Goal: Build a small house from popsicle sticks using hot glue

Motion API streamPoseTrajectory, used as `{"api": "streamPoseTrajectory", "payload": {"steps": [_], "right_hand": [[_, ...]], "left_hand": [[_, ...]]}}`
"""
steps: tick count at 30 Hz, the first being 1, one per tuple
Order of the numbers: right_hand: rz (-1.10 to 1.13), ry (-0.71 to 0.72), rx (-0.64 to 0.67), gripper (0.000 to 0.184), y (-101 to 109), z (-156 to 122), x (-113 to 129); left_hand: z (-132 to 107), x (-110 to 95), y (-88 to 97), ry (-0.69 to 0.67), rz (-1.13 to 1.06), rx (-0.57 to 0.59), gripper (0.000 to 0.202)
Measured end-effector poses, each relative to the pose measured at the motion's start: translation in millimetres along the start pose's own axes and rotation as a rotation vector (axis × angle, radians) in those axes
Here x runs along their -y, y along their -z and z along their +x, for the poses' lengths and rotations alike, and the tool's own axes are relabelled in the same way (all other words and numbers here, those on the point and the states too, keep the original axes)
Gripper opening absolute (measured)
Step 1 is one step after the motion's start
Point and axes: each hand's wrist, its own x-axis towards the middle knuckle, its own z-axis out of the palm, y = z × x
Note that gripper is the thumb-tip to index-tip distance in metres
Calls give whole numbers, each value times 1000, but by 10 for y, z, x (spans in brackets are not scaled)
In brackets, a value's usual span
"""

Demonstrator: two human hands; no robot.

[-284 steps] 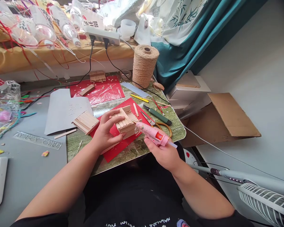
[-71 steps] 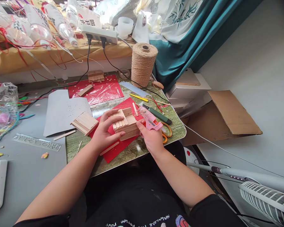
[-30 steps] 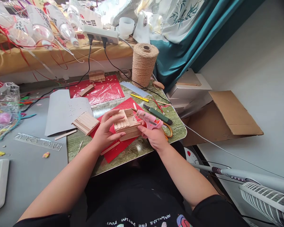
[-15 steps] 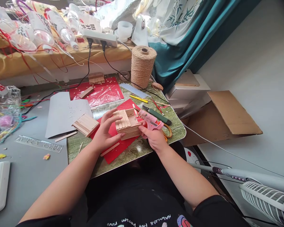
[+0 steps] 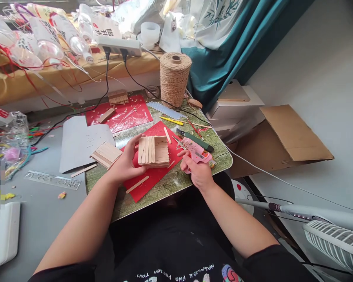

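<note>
My left hand (image 5: 126, 160) is closed around the left side of a small open box of craft sticks (image 5: 147, 150), thumb along its near edge. The box is tilted over a red sheet (image 5: 145, 186), and sticks cover part of its top. My right hand (image 5: 198, 170) is wrapped around a pink glue gun (image 5: 195, 150), right of the box and apart from it. A flat panel of craft sticks (image 5: 106, 152) lies left of my left hand. Loose craft sticks (image 5: 137, 184) rest on the red sheet. Behind the glue gun, scissors handles are mostly hidden.
A green utility knife (image 5: 198, 141), a yellow pen (image 5: 171, 120) and clear glue sticks (image 5: 166, 110) lie beyond the glue gun. A twine spool (image 5: 175, 78) stands at the back. Power cords cross the table (image 5: 172, 186). A cardboard box (image 5: 297, 133) is at the right.
My right hand has come away from the box and moved right with the glue gun. My left hand's fingers have closed in on the box, which has shifted left and turned slightly.
</note>
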Motion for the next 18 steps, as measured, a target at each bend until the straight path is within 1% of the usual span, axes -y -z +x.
{"api": "streamPoseTrajectory", "payload": {"steps": [2,4,6,8,10,11,12,14,16,18], "right_hand": [[-8,53,-30,28,40,-4,45],[-28,146,-119,27,109,39,143],[-53,280,-282,28,227,136,280],[-74,435,-491,29,383,265,413],[-99,506,-628,30,539,380,487],[-106,506,-657,31,602,420,493],[-108,479,-663,32,649,444,477],[-113,372,-608,34,695,443,399],[-135,254,-492,36,695,395,302],[-170,177,-372,37,684,332,231]], "left_hand": [[9,38,16,16,-65,15,116],[17,68,23,28,-122,24,115],[23,82,25,33,-158,22,114],[28,82,31,42,-180,20,114],[38,70,49,65,-189,37,116],[45,61,63,82,-189,55,116],[53,50,81,99,-187,75,116],[74,19,126,130,-180,99,115],[89,-20,179,157,-167,93,114],[84,-62,223,198,-154,88,113]]}}
